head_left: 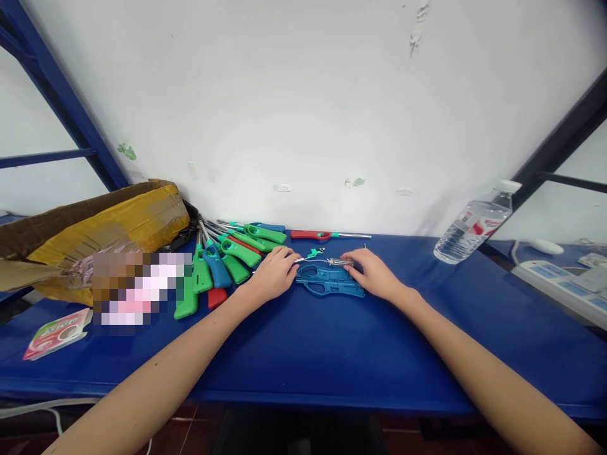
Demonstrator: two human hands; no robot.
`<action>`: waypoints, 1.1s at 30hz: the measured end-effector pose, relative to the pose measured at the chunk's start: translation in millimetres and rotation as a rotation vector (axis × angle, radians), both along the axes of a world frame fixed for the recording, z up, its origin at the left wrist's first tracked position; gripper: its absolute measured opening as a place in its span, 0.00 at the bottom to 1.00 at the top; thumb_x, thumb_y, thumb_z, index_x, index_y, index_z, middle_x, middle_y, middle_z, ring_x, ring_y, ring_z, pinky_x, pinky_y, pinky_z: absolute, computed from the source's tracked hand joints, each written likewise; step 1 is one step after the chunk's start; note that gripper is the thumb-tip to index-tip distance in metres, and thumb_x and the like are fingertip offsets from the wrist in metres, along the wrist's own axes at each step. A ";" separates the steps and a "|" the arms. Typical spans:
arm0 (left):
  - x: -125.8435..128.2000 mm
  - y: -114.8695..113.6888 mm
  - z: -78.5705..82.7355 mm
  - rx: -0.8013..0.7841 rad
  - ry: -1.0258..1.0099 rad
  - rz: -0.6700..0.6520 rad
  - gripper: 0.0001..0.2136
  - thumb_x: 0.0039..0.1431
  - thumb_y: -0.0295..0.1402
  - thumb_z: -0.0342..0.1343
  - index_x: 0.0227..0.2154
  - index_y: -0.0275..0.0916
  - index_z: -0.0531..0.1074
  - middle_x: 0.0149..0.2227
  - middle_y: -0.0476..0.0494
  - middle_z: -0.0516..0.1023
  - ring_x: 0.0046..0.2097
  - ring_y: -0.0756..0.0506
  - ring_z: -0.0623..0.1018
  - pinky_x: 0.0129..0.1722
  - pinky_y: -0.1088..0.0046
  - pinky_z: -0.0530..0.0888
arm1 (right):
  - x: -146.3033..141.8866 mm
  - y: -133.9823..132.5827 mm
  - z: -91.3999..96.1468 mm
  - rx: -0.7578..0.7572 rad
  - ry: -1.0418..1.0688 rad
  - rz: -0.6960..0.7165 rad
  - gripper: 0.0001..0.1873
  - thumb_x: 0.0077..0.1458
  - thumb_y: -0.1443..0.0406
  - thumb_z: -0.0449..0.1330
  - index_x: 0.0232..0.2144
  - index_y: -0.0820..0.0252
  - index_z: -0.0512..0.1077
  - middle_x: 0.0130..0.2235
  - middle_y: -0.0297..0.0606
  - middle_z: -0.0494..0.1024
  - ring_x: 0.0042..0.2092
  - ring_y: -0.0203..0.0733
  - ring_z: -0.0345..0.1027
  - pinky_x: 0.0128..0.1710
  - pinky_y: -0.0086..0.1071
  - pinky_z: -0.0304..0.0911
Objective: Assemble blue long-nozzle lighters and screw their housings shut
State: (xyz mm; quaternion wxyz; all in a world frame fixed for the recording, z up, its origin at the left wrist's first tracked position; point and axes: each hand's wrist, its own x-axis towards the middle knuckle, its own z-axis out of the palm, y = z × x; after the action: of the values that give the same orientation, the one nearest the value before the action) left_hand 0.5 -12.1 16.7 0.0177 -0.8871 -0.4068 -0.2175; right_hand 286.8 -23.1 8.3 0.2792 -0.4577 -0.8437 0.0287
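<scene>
My left hand (272, 276) is closed around a thin metal lighter tube, whose tip pokes out past the fingers. Just beyond it sits a small green plastic part (314, 253) with a thin tube or wire running rightward. That line leads to a smoky, see-through lighter fuel tank (340, 262), pinched by my right hand (372, 273). Between the hands and slightly nearer me lies a blue lighter casing (332, 282), inner side up, on the blue table (332, 354). The fingers partly cover both held pieces.
Left of my hands is a pile of long-nosed lighters (237, 253) in green, blue and red. A red lighter (310, 234) lies along the wall. An open cardboard box (114, 218), a card (57, 333), a leaning water bottle (474, 227) and a power strip (559, 287) flank the work.
</scene>
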 end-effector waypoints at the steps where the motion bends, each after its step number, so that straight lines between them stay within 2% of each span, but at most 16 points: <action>1: -1.1 0.7 0.6 -0.011 -0.004 0.010 0.15 0.65 0.28 0.46 0.50 0.35 0.71 0.50 0.36 0.72 0.55 0.40 0.69 0.57 0.58 0.68 | -0.4 0.0 0.3 0.003 -0.002 0.002 0.13 0.60 0.64 0.54 0.44 0.59 0.73 0.42 0.44 0.79 0.46 0.51 0.70 0.48 0.48 0.65; 5: -4.2 3.2 1.4 -0.068 -0.009 0.030 0.16 0.64 0.25 0.44 0.53 0.34 0.68 0.51 0.36 0.72 0.53 0.41 0.72 0.55 0.61 0.71 | -2.1 0.3 1.4 0.022 -0.008 -0.004 0.14 0.63 0.62 0.51 0.45 0.59 0.74 0.41 0.45 0.80 0.45 0.50 0.70 0.49 0.47 0.65; 11: -2.8 2.6 1.4 -0.041 -0.026 0.016 0.16 0.64 0.24 0.44 0.50 0.36 0.70 0.49 0.38 0.74 0.52 0.42 0.74 0.54 0.63 0.72 | -4.0 -2.4 4.6 0.024 0.028 -0.031 0.16 0.65 0.61 0.49 0.45 0.61 0.73 0.44 0.45 0.79 0.47 0.50 0.70 0.50 0.47 0.65; 15: -1.9 2.0 1.4 -0.046 -0.014 0.012 0.15 0.64 0.24 0.44 0.50 0.35 0.71 0.49 0.38 0.74 0.52 0.41 0.73 0.54 0.62 0.72 | -2.5 -5.8 10.5 -0.003 0.026 0.002 0.15 0.65 0.61 0.48 0.45 0.58 0.73 0.45 0.43 0.79 0.48 0.50 0.69 0.50 0.46 0.65; 20: -2.7 2.9 0.6 -0.051 -0.021 0.008 0.16 0.64 0.24 0.44 0.50 0.36 0.71 0.48 0.37 0.75 0.51 0.41 0.73 0.53 0.61 0.72 | 0.4 -9.8 18.3 -0.047 -0.007 0.075 0.13 0.63 0.63 0.51 0.45 0.56 0.72 0.44 0.42 0.78 0.47 0.48 0.70 0.48 0.45 0.66; 24: -2.4 2.5 0.2 -0.051 -0.027 -0.007 0.16 0.64 0.24 0.44 0.50 0.37 0.72 0.47 0.38 0.76 0.50 0.41 0.74 0.53 0.62 0.72 | 1.5 -10.9 19.0 -0.060 -0.070 0.142 0.10 0.59 0.64 0.55 0.41 0.55 0.74 0.44 0.42 0.78 0.49 0.49 0.69 0.51 0.47 0.65; 26: -1.6 1.9 0.8 -0.053 -0.013 -0.008 0.16 0.64 0.24 0.44 0.50 0.37 0.72 0.47 0.39 0.76 0.50 0.41 0.74 0.52 0.62 0.72 | 1.8 -11.0 17.6 -0.069 -0.092 0.141 0.09 0.58 0.64 0.55 0.39 0.56 0.75 0.47 0.43 0.76 0.51 0.50 0.69 0.52 0.49 0.64; 29: -0.5 1.2 2.0 -0.030 0.016 0.000 0.15 0.63 0.24 0.45 0.49 0.36 0.72 0.46 0.39 0.77 0.49 0.41 0.73 0.52 0.62 0.71 | 1.5 -11.6 15.8 -0.058 -0.088 0.105 0.11 0.58 0.63 0.56 0.43 0.56 0.74 0.51 0.46 0.73 0.53 0.51 0.67 0.53 0.49 0.65; 33: -1.1 2.9 0.5 -0.003 0.032 0.006 0.15 0.62 0.24 0.47 0.49 0.35 0.72 0.45 0.38 0.78 0.50 0.39 0.72 0.53 0.59 0.70 | -0.5 -11.8 14.3 -0.041 -0.089 0.092 0.13 0.59 0.61 0.56 0.45 0.57 0.74 0.52 0.47 0.73 0.54 0.51 0.67 0.53 0.48 0.65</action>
State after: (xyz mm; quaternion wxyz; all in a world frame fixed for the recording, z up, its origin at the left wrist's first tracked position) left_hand -0.5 -9.2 17.2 0.0235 -0.8892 -0.4095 -0.2028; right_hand 286.2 -34.9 22.6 0.2305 -0.4249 -0.8746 0.0386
